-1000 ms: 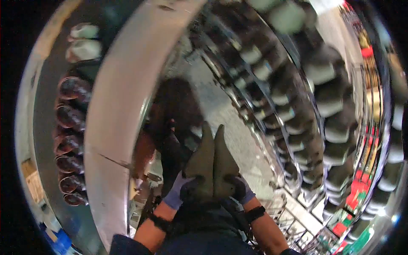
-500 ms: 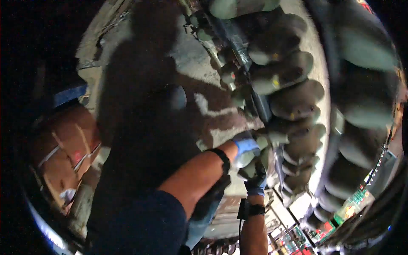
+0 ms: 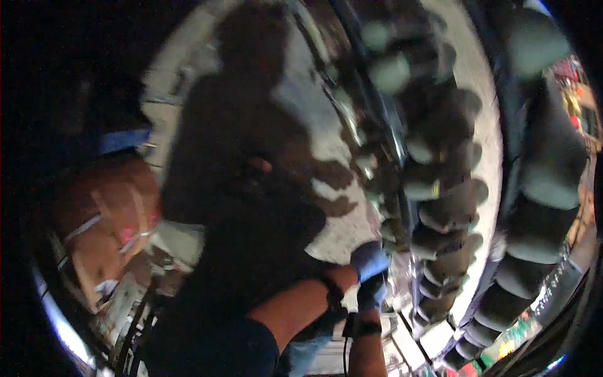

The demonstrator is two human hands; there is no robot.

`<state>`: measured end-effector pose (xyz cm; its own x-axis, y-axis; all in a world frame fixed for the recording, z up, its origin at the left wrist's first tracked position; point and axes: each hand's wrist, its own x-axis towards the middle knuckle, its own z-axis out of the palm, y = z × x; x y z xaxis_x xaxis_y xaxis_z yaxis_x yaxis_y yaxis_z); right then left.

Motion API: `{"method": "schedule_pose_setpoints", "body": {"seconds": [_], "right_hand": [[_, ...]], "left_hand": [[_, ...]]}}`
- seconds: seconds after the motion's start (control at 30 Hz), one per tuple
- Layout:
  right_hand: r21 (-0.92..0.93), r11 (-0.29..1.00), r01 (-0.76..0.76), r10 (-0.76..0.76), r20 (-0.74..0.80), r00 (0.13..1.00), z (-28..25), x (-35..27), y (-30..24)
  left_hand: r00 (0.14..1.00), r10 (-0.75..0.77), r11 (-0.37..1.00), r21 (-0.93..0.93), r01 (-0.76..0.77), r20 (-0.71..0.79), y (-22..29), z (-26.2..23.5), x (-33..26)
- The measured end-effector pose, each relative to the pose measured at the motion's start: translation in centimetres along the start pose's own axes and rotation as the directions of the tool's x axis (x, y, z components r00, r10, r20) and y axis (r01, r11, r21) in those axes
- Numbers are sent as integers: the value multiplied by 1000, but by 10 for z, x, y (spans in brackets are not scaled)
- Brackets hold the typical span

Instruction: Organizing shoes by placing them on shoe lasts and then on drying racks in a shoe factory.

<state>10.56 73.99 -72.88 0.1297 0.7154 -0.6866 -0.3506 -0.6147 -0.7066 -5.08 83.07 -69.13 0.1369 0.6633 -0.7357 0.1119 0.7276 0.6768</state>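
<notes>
While both blue-gloved hands, left (image 3: 369,261) & right (image 3: 372,294), reach the rack's dark rounded moulds (image 3: 447,210), grip can't be told; most rows look filled.

Your gloved left hand (image 3: 369,261) sits tight against the rack of grey-green shoe forms (image 3: 447,207) (rows packed close, little gap between them). Open floor (image 3: 339,232) lies left; a brown carton (image 3: 103,220) stands farther left.

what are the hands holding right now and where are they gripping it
It cannot be told. The blue-gloved left hand and the right hand sit close together beside the rack of dark rounded forms, but blur and shadow hide any hold.
</notes>
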Motion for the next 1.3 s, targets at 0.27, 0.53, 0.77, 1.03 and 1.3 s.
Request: {"method": "schedule_pose_setpoints", "body": {"seconds": [0.27, 0.53, 0.77, 1.03, 1.3], "right_hand": [[-455, 837, 305, -81, 449, 890, 296, -188, -151], [-202, 483, 852, -114, 950, 290, 694, -311, -247], [216, -274, 937, -8, 974, -226, 1007, -332, -150], [0, -168, 986, 240, 970, 41, 1118, -319, -116], [-327, -20, 945, 223, 920, 323, 866, -324, -155]], "left_hand": [[745, 335, 815, -219, -536, -577, 142, -223, -290], [-285, 222, 975, 212, 67, -932, 233, -629, -444], [-63, -138, 990, -137, -32, -988, 181, -781, -468], [-56, -120, 991, -123, 58, -991, 167, -879, -487], [43, -341, 934, -343, -98, -939, 161, -626, -486]]}}
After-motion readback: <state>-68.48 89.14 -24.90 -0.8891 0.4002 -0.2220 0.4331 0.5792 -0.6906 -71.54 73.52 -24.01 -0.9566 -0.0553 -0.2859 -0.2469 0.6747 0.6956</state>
